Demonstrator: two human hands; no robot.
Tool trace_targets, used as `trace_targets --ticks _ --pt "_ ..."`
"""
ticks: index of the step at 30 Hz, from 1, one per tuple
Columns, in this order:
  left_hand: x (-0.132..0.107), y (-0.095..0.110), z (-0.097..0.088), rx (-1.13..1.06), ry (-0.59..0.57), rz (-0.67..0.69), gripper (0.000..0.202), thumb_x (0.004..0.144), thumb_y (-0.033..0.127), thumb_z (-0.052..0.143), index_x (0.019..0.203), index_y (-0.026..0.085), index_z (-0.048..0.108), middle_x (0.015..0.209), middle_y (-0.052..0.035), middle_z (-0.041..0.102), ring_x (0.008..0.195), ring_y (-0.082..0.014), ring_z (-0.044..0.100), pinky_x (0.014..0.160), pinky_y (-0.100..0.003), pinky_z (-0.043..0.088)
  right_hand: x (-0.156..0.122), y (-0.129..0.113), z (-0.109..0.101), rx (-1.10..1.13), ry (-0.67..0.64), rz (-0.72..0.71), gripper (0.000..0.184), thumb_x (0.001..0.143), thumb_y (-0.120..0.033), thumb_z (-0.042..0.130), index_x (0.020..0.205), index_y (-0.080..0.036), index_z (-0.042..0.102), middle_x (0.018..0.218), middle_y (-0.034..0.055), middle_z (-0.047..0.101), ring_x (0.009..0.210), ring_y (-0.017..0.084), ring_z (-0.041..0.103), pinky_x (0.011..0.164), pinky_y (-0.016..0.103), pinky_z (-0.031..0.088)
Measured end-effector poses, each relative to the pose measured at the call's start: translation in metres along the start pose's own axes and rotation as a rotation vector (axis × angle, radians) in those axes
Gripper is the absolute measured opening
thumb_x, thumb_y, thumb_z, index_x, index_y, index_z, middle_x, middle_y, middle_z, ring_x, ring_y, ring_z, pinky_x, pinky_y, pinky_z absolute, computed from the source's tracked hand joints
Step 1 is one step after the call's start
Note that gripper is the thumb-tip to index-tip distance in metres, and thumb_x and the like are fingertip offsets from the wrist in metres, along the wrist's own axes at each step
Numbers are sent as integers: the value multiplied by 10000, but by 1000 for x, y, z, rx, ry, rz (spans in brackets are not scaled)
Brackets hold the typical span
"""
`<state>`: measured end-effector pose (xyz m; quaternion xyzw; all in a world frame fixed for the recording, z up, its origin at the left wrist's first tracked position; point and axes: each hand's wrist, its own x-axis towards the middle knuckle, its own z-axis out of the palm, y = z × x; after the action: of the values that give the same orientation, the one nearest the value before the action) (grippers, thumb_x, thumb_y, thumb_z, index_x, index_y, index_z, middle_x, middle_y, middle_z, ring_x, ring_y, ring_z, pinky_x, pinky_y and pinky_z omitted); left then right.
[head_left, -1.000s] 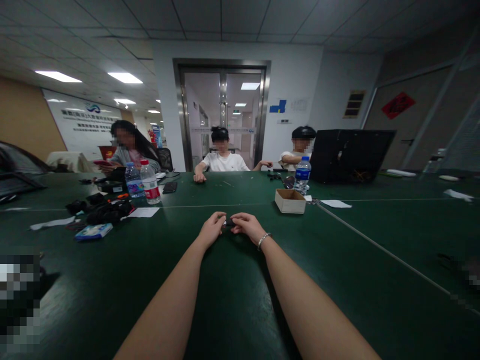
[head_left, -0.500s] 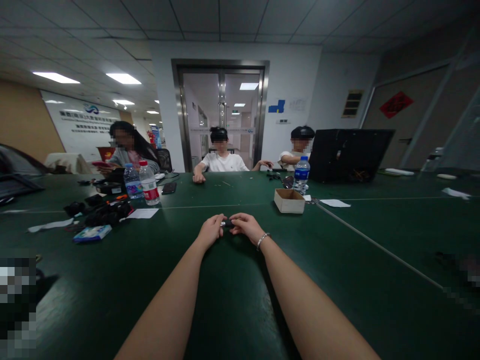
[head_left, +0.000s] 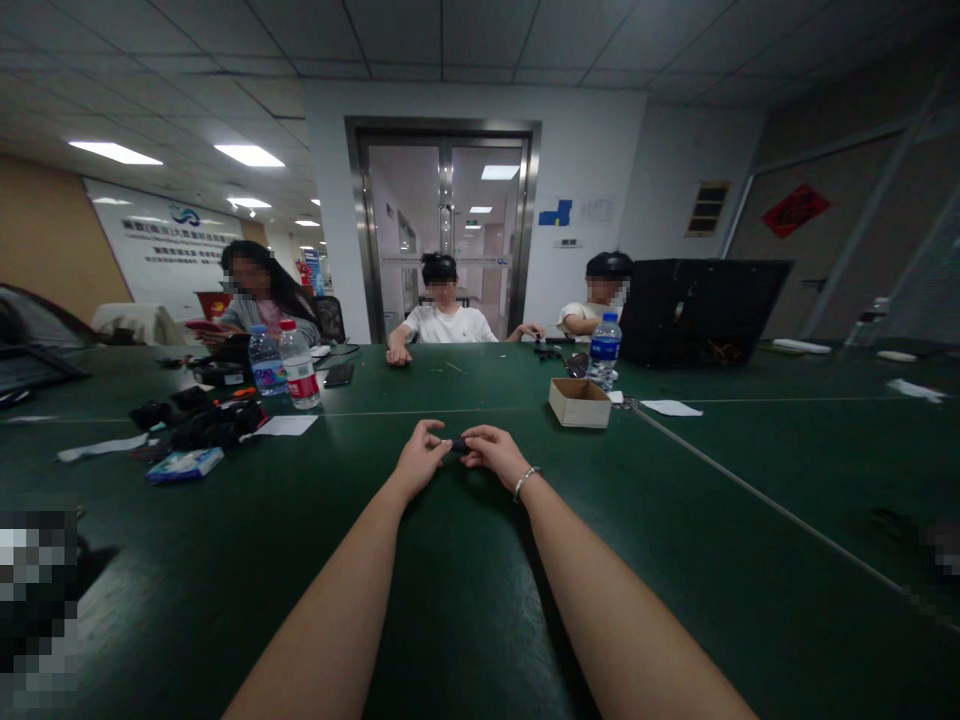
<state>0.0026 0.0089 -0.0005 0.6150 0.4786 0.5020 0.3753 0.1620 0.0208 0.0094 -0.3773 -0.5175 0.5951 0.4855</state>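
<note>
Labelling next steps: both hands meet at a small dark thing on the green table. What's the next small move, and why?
Probably bring the left hand in to pinch the small dark thing. The right hand pinches it low over the table, while the left fingers look loose beside it. The exact grip is too small to tell.

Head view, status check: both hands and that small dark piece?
Right hand pinching small dark piece. Left hand at its other end, grip unclear. Cardboard box beyond, apart.
</note>
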Motion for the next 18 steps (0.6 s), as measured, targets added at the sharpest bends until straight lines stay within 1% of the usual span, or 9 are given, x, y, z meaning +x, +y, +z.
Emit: trace_targets --ticks 2,4,5,7,10,13,15,16,18 --pt "-1 3 0 63 -8 -28 322 731 452 551 874 163 542 609 14 541 491 -96 481 507 -209 367 -1 -1 0 -11 0 3 94 765 -30 562 807 -107 596 616 28 625 511 112 630 467 146 531" --pt "-2 5 0 150 -4 -53 359 767 508 476 737 158 551 568 -3 545 481 -106 485 502 -218 366 -1 -2 1 -20 -3 2 105 762 -22 559 814 -106 596 615 30 625 517 113 631 480 149 535" --pt "-2 5 0 174 0 -58 385 779 525 446 725 159 553 575 -10 556 483 -110 492 500 -220 366 -1 -3 1 -20 3 1 110 761 -19 556 816 -105 594 610 28 622 517 113 630 481 150 534" --pt "-2 4 0 156 -4 -53 383 789 526 429 808 168 561 668 -22 593 508 -111 518 482 -212 362 -1 -2 2 -16 23 -1 116 762 -11 545 816 -105 586 602 24 616 512 111 628 477 149 531" --pt "-1 1 -1 91 -30 -40 319 762 458 506 935 192 542 826 -27 603 559 -105 545 454 -191 352 0 -1 2 -4 43 -9 121 760 -3 537 810 -106 579 596 21 610 512 111 627 476 145 525" --pt "2 -2 -1 126 -43 -55 305 761 456 506 836 166 564 708 -21 590 527 -103 519 454 -191 350 0 -1 1 -2 36 -24 127 755 1 535 806 -106 581 591 20 606 518 111 628 483 146 526" --pt "3 -3 -1 156 -43 -77 391 786 515 433 758 150 570 612 -23 569 491 -105 495 448 -198 346 -1 -1 1 -6 38 -25 134 752 5 532 807 -106 582 593 20 608 524 110 629 490 146 527" --pt "3 -3 -1 158 -42 -87 428 793 538 402 753 148 573 605 -27 569 484 -106 492 443 -199 346 -1 -1 1 -6 41 -24 137 751 6 532 810 -107 581 597 21 610 530 109 630 493 145 528" --pt "3 -2 0 129 -35 -96 420 787 538 415 827 154 579 683 -39 590 507 -109 514 435 -196 354 -1 -2 1 -3 49 -21 138 748 5 537 813 -109 579 602 21 613 538 108 631 492 142 527"
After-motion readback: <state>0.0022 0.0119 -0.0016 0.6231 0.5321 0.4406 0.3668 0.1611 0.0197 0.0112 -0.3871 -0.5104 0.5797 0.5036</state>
